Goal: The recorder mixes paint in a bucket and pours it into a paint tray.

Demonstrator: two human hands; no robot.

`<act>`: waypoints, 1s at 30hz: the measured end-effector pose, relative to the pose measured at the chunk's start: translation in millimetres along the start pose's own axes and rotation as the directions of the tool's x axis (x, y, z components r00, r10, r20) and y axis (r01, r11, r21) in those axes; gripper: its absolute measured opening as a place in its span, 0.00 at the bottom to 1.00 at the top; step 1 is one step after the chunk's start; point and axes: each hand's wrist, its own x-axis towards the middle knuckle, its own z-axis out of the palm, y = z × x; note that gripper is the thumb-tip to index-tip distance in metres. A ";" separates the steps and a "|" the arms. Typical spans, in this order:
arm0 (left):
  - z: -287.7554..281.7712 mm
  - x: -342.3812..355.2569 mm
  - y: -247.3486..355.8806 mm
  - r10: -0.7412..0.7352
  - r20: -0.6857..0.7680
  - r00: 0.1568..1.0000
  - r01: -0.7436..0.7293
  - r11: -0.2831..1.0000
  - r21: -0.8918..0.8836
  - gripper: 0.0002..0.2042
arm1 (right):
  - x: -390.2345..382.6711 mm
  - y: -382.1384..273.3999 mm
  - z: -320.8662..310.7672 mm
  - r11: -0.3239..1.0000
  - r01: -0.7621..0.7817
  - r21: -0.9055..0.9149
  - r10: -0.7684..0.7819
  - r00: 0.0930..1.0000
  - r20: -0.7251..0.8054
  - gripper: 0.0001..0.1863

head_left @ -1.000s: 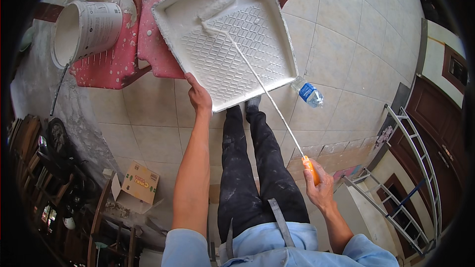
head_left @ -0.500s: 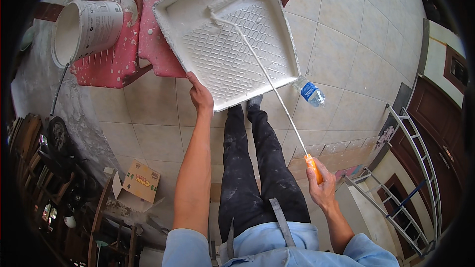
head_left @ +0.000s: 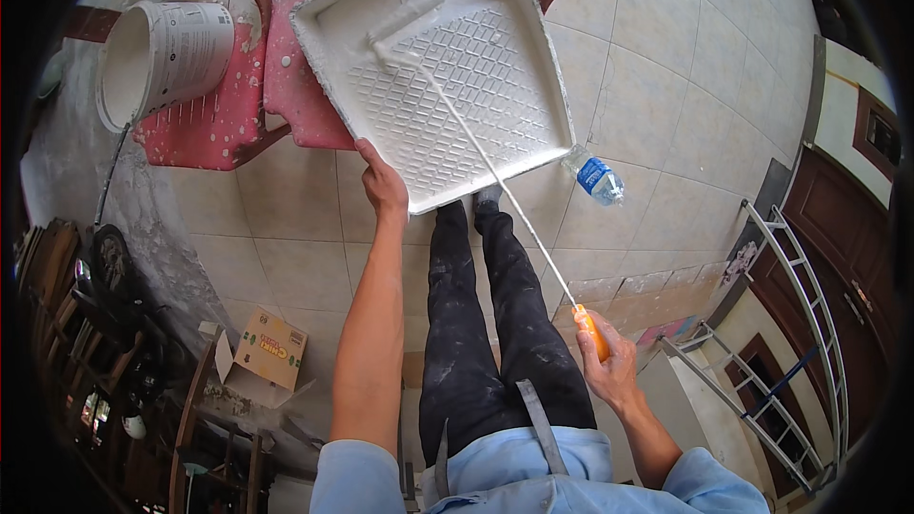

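Observed in the upper centre of the frame: a white-coated paint tray (head_left: 457, 192), its lower-left edge gripped by the fingers of the left hand (head_left: 386, 186), and a paint roller (head_left: 409, 19) whose head lies inside the raised rim. The right hand (head_left: 609, 362), right of centre, has its fingers wrapped round the roller's orange handle (head_left: 587, 326). A paint-spattered red chair (head_left: 309, 100) crowds the tray's left edge, a bottle (head_left: 598, 179) shows by its lower-right corner, and tiled floor (head_left: 685, 86) stretches to the right.
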 end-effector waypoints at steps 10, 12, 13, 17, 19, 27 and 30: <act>-0.9 1.2 -2.4 0.030 0.015 0.999 -0.029 0.999 -0.036 0.49 | 9.6 -22.0 37.7 0.981 -0.144 0.132 0.120 0.977 0.176 0.15; -2.3 0.2 0.6 0.020 0.022 1.000 -0.019 0.999 -0.047 0.49 | 3.8 -12.8 43.2 0.979 -0.168 0.118 0.137 0.963 0.233 0.16; -1.7 -1.0 2.2 0.023 0.025 0.999 -0.022 0.999 -0.046 0.49 | 5.8 -7.4 47.6 0.978 -0.168 0.121 0.137 0.963 0.230 0.16; 2.3 -3.8 6.3 0.046 0.016 0.999 -0.044 0.993 -0.111 0.48 | 23.5 12.0 74.8 0.986 -0.128 0.109 0.099 0.967 0.235 0.16; 5.5 -6.1 6.0 0.043 0.012 0.999 -0.041 0.991 -0.124 0.48 | 32.8 25.9 89.4 0.989 -0.082 0.125 0.056 0.978 0.201 0.16; 6.9 -3.9 9.9 0.060 -0.036 0.998 -0.065 0.989 -0.134 0.47 | 76.2 76.8 119.2 0.986 0.025 0.167 -0.054 0.984 0.168 0.18; 10.5 -8.1 17.1 0.057 -0.030 0.998 -0.061 0.989 -0.132 0.47 | 93.3 89.1 121.3 0.982 0.025 0.188 -0.069 0.970 0.233 0.19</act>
